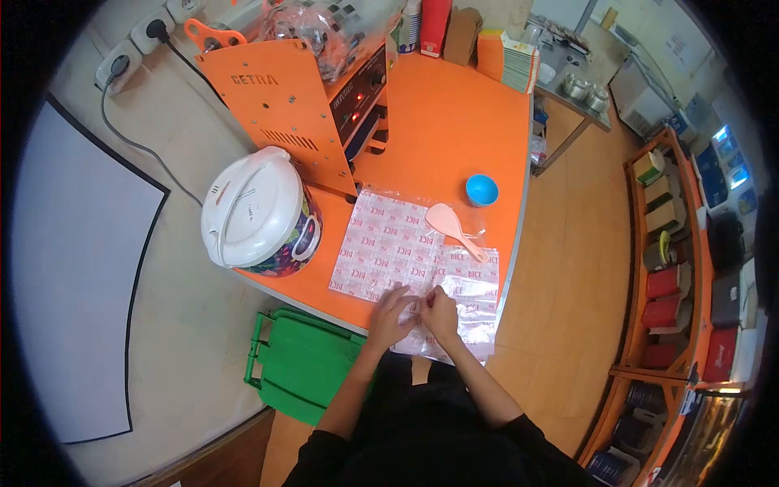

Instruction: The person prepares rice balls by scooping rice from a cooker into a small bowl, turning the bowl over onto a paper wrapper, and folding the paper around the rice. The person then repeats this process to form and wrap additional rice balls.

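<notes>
A stack of clear plastic sheets printed "RICE" in pink (389, 243) lies on the orange table, with a second printed pile (471, 300) overlapping its right side near the front edge. My left hand (391, 318) rests on the near edge of the sheets, its fingers stretched out. Beside it, my right hand (440, 316) is closed, pinching the plastic between thumb and fingers. Beyond my hands a pink rice paddle (453, 230) lies across the sheets. A small blue cup (482, 190) stands farther back, to the right.
A white-lidded rice cooker (251, 211) stands at the left edge, beside an orange sealing machine (284, 114) with lit red lights. Below the table is a green bin (312, 365). Paper packaging (507, 61) stands at the back. An orange shelf (669, 268) lines the right side.
</notes>
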`<move>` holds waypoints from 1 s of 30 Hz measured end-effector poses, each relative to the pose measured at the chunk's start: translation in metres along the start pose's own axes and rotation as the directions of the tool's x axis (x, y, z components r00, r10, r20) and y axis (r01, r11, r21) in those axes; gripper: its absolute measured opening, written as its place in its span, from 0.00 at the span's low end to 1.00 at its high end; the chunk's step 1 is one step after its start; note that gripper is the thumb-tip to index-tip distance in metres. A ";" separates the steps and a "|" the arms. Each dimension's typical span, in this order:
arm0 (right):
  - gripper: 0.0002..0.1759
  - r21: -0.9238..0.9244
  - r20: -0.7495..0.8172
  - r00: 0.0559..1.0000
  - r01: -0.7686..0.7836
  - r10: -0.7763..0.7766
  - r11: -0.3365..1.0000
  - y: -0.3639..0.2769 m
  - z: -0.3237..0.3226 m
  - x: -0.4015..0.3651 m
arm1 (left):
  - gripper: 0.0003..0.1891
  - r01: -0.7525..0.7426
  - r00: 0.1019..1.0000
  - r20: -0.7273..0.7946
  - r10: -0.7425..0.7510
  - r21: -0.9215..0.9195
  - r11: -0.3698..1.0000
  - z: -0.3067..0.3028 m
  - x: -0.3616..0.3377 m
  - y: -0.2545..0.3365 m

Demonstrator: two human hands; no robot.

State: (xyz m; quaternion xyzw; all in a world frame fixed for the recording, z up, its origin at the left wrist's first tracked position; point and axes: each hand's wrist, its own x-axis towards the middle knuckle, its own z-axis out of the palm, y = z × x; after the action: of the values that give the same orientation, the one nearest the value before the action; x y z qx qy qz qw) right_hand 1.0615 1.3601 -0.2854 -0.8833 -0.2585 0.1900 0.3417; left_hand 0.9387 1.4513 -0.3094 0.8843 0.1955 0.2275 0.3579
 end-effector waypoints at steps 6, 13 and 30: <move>0.07 0.125 -0.044 0.996 0.079 -0.074 0.989 0.013 0.005 0.001 | 0.13 0.100 0.989 -0.089 -0.120 -0.199 0.975 0.023 0.001 0.001; 0.09 0.261 0.007 0.996 0.081 -0.086 0.962 0.014 -0.008 -0.004 | 0.05 0.154 0.981 -0.067 -0.181 -0.296 0.943 0.027 -0.001 -0.008; 0.13 0.622 0.056 0.992 0.053 -0.112 0.781 0.041 0.000 -0.004 | 0.05 0.110 0.988 -0.089 -0.130 -0.193 0.975 0.027 0.002 0.007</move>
State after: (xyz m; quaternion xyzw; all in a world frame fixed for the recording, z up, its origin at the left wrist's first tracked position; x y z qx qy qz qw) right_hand 1.0716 1.3317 -0.3133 -0.7009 -0.2353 0.2886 0.6084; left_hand 0.9565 1.4334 -0.3210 0.8205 0.2442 0.2674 0.4423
